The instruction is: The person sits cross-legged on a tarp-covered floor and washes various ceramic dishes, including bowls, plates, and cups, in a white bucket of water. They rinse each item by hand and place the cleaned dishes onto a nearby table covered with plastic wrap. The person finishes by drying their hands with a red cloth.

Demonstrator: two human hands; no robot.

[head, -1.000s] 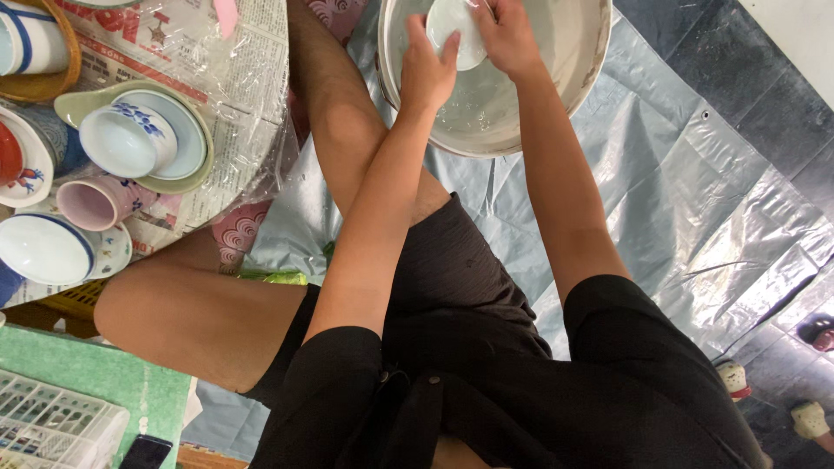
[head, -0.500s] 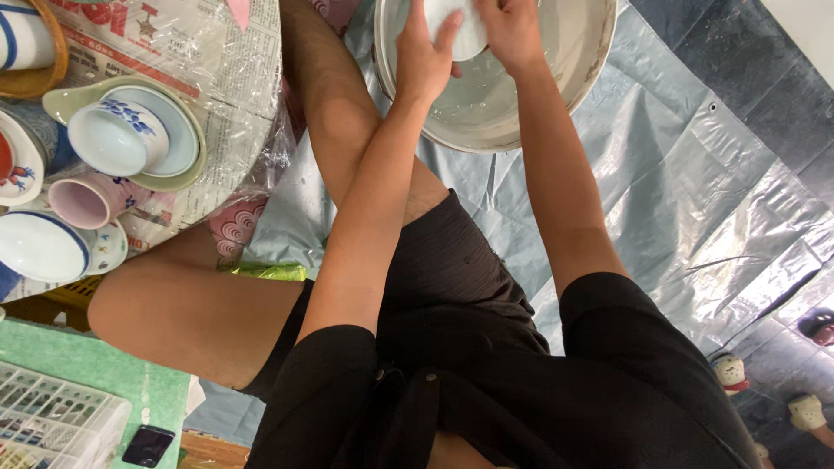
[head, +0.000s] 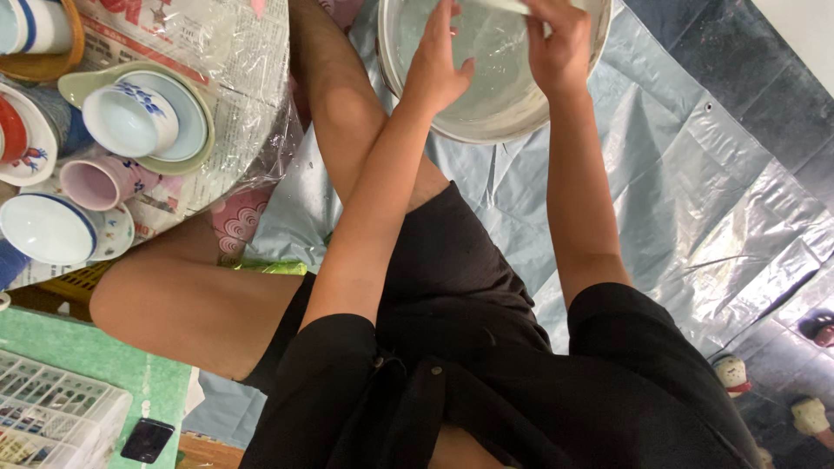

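Observation:
A round metal basin (head: pixel 499 122) with water in it sits on the floor between my knees. My left hand (head: pixel 434 69) hovers over the water with fingers spread and nothing in it. My right hand (head: pixel 556 43) is closed on a white dish (head: pixel 508 5) at the top edge of the view. Most of that dish is cut off by the frame. Both my forearms reach forward over my black shorts.
To the left, several cups and bowls stand on plastic-covered newspaper: a white-and-blue cup (head: pixel 130 117) on a green saucer, a pink mug (head: pixel 100 181), a blue-rimmed bowl (head: pixel 48 227). A silver tarp (head: pixel 695 191) covers the floor. A white crate (head: pixel 52 417) and a dark phone (head: pixel 146 439) lie at the bottom left.
Both hands held the white dish over the basin before. Now my left hand has come off it and spread open, and the right hand has carried the dish towards the top edge.

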